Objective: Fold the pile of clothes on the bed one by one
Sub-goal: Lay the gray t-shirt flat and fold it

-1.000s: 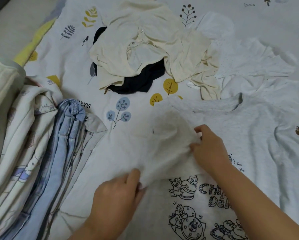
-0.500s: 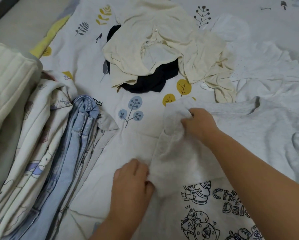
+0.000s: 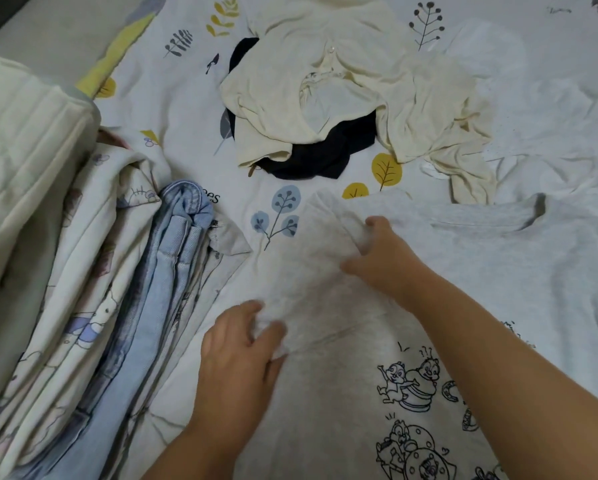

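Observation:
A light grey T-shirt (image 3: 481, 258) with black cartoon chipmunk prints lies front up on the bed. Its left sleeve is folded inward over the chest. My right hand (image 3: 380, 258) pinches that sleeve near the shoulder. My left hand (image 3: 242, 355) grips the lower part of the sleeve fold. Behind the T-shirt lies a pile of loose clothes: a cream top (image 3: 342, 84) over a black garment (image 3: 311, 157), and white garments (image 3: 547, 119) to the right.
At the left lies a stack of folded items: pale blue jeans (image 3: 165, 271), a cartoon-print white piece (image 3: 82, 271) and a cream quilted piece (image 3: 20, 150). The bed sheet (image 3: 186, 98) has leaf prints. The floor (image 3: 48, 36) shows at top left.
My right hand carried the sleeve up from the chest toward the shoulder, and the sleeve now lies flatter. My left hand stayed on the lower fold. The view shifted slightly.

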Demonstrator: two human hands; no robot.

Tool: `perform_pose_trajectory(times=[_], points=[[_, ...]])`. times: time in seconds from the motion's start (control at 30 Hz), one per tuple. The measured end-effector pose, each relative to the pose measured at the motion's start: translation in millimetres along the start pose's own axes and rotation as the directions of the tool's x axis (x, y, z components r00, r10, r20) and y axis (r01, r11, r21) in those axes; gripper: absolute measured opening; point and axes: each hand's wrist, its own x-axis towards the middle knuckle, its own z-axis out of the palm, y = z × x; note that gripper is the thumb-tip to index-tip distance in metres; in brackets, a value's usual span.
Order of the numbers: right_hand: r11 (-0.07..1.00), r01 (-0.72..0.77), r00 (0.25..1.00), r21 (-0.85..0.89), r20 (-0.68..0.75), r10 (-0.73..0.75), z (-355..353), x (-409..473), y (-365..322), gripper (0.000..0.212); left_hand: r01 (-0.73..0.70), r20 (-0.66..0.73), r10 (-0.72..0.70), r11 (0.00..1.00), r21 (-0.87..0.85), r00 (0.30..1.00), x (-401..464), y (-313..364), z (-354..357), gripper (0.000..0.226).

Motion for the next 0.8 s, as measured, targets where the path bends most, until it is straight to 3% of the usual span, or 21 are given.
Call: perform_pose_trajectory(times=[0.07,0.17,0.27,0.33,0.4,0.47,0.53,0.6,0.67,0.77,0.8], points=[[0.997,0.031,0.999,-0.071,0.041,-0.028,4,-8,10,0.071,-0.104,-0.001,0.104,0.994,0.045,0.995,0,2,-4,0.016],[0.992,0.077,0.962,-0.104,-0.255,-0.102,2,-13,18,0.055,-0.112,0.016,0.112,0.993,0.031,0.994,-1,8,-9,0.027],[0.884,0.045,0.876,-0.465,-0.407,-0.258,10,-22,28,0.059,-0.142,-0.042,0.142,0.99,0.014,0.989,0,22,-7,0.029],[0.819,0.064,0.861,-0.571,-0.383,-0.335,27,-29,37,0.063,-0.204,-0.057,0.206,0.978,0.039,0.977,6,33,-1,0.036],[0.779,0.142,0.889,-0.611,-0.267,-0.372,43,-37,50,0.061,-0.281,-0.011,0.283,0.956,0.089,0.959,14,40,6,0.045],[0.745,0.193,0.92,-0.638,-0.145,-0.363,54,-44,66,0.058,-0.326,0.158,0.304,0.934,0.143,0.939,22,40,12,0.051],[0.741,0.186,0.945,-0.645,-0.089,-0.314,56,-49,81,0.058,-0.319,0.359,0.237,0.929,0.188,0.903,27,35,18,0.056],[0.74,0.198,0.949,-0.643,-0.063,-0.309,52,-55,89,0.058,-0.291,0.452,0.15,0.921,0.261,0.879,30,33,24,0.057],[0.76,0.227,0.944,-0.608,-0.053,-0.325,44,-63,89,0.054,-0.244,0.451,0.093,0.926,0.288,0.888,30,45,20,0.062],[0.789,0.212,0.918,-0.576,-0.16,-0.363,21,-82,93,0.038,-0.221,0.274,0.173,0.963,0.153,0.946,30,83,10,0.033],[0.812,0.191,0.908,-0.551,-0.214,-0.359,12,-89,98,0.034,-0.236,0.276,0.196,0.964,0.12,0.941,30,96,7,0.028]])
